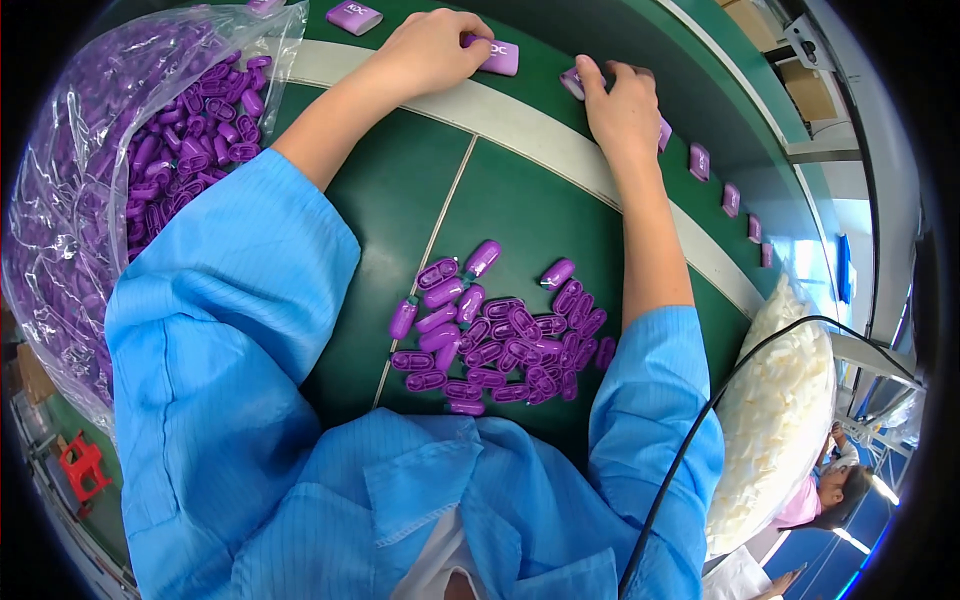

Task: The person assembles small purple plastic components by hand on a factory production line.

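Note:
On the green belt at the far edge of the table, my left hand (432,52) has its fingers closed on a flat, rounded purple case (503,58) with white print. Further right, the thumb and fingers of my right hand (624,105) grip another purple case (572,83), partly hidden behind them. Just beyond the right wrist, one more purple case (664,134) peeks out. Between my forearms, a loose pile of oval purple plastic shells (500,350) lies on the green table (400,190); some show hollow insides, a few have a dark green tip.
More purple cases (699,162) sit in a row along the belt to the right, and one (354,17) at the far left. A clear bag (70,200) full of purple shells stands left. Right are a bag of cream-coloured pieces (775,420), a black cable (690,440) and another person (825,490).

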Available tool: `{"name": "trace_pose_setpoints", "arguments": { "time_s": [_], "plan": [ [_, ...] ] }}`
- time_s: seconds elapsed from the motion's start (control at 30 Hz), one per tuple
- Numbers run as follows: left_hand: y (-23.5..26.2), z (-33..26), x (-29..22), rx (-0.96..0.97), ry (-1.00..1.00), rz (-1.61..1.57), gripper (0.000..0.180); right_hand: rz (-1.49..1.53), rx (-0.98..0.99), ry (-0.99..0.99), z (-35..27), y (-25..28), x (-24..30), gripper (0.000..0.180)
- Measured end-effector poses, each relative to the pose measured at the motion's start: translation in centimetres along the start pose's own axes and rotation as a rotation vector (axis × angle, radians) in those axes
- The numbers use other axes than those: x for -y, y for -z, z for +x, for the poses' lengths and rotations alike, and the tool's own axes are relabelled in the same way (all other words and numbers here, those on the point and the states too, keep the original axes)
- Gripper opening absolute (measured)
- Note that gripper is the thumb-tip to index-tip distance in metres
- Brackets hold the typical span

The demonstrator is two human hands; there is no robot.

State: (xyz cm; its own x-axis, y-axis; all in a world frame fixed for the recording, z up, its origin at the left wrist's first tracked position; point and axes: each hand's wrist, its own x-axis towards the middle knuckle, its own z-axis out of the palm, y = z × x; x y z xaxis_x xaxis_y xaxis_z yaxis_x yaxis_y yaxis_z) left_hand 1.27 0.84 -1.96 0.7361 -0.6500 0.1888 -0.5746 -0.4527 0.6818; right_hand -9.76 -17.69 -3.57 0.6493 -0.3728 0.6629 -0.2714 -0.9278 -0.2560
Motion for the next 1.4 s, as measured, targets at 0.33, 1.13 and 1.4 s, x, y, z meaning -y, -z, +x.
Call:
{"name": "trace_pose_setpoints", "arguments": {
  "time_s": [0.33, 1.13, 1.4],
  "plan": [
    [4.2, -15.6, -5.9, 0.433, -0.26, 0.109, 0.02, 0.459, 0.294, -0.135, -3.7, 4.5, 3.5, 0.037],
    [-2.8, -7.5, -4.9, 0.373, 0.057, -0.936, 0.037, 1.217, 0.509, -0.713, -7.4, 10.2, 2.7, 0.024],
    [-2.4, -8.0, -5.3, 0.396, 0.082, -0.923, 0.031, 1.229, 0.533, -0.706, -7.5, 10.7, 3.2, 0.025]
  ]
}}
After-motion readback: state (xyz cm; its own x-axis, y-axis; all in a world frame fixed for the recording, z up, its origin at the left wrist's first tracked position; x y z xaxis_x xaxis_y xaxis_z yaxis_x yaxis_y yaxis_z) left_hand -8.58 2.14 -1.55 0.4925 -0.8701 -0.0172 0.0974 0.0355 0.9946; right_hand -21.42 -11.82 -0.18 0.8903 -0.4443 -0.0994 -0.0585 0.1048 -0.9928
